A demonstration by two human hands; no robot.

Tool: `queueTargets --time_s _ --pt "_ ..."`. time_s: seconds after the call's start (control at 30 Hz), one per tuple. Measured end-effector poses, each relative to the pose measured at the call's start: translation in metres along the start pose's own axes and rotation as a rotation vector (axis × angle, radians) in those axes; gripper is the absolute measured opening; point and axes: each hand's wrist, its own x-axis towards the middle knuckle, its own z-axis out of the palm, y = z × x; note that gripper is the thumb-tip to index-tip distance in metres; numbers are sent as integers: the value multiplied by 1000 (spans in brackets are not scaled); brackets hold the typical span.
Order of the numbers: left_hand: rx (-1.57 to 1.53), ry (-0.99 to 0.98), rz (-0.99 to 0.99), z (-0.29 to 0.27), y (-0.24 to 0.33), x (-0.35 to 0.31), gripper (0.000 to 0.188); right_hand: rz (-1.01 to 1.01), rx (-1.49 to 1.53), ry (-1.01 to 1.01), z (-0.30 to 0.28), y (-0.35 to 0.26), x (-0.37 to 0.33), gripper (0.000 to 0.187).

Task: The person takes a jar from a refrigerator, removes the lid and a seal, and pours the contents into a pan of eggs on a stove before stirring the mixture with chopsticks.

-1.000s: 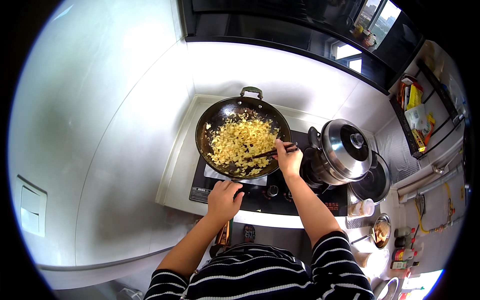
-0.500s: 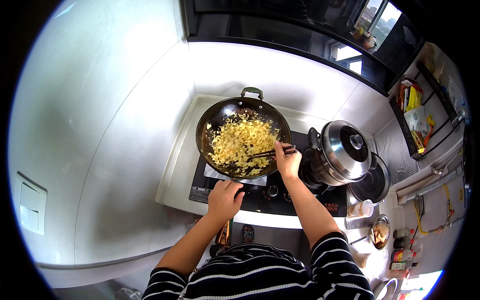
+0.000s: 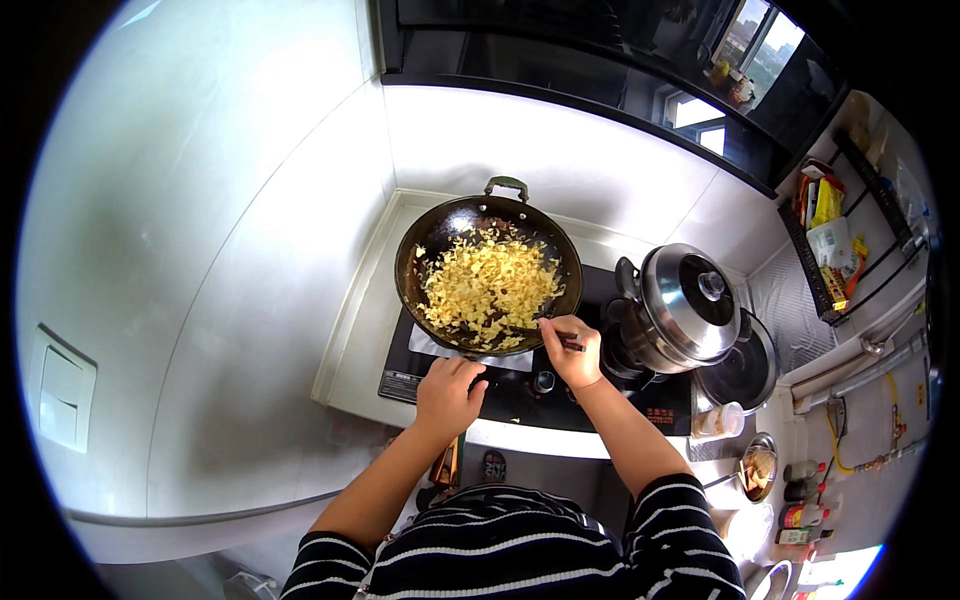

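Note:
A dark wok (image 3: pixel 414 245) stands on the left side of the black cooktop, filled in the middle with chopped yellow, scrambled-egg-like food (image 3: pixel 485 280). My right hand (image 3: pixel 573 352) is closed around dark chopsticks (image 3: pixel 572 342) at the wok's near right rim. Their tips reach into the food's near edge and are hard to make out. At the wok's near side, my left hand (image 3: pixel 450 395) has its fingers curled over the near handle, most of which the hand covers.
Right of the wok, a lidded steel pot (image 3: pixel 690 305) stands on the cooktop (image 3: pixel 500 397). Beyond it are a dark round lid or pan (image 3: pixel 745 365), a jar (image 3: pixel 718 421), a bowl (image 3: pixel 759 470) and several bottles. A black wall rack (image 3: pixel 815 260) holds packets. A wall rises close at left.
My right hand has drawn slightly nearer to me, and the chopsticks have shifted from the food toward the near right rim. My left hand stays at the handle.

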Motion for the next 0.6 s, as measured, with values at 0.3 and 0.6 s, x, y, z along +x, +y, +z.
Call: queueTargets --time_s 0.3,0.6 --pt "8 -3 6 1 1 1 22 570 262 147 1 31 -1 23" --pt "5 -3 -16 0 1 0 22 -81 -47 -133 -6 -10 1 16"
